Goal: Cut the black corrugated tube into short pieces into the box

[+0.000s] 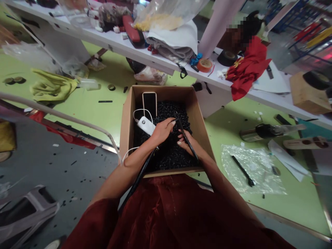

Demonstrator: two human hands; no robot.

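Both of my hands are over an open cardboard box (126,128) filled with small shiny black pieces (168,155). My left hand (163,130) is closed, its fingertips pinching the upper end of a thin black strip (187,139). Lower down, the fingers of my right hand (190,142) curl around the same strip, which slants toward the box's near right corner. A longer black cord (141,171) passes beneath my left forearm; whether it joins the strip is hidden. Beside my left hand lie a white power bank (145,125) with a white cable and a phone (149,103).
The box rests on a green worktop (88,114). At left is a yellow-green cloth (53,86); at right, a plastic bag (225,166) under a black strip, and a bottle (250,135). A cluttered white shelf (166,60) crosses behind. Another person in red (249,69) sits beyond.
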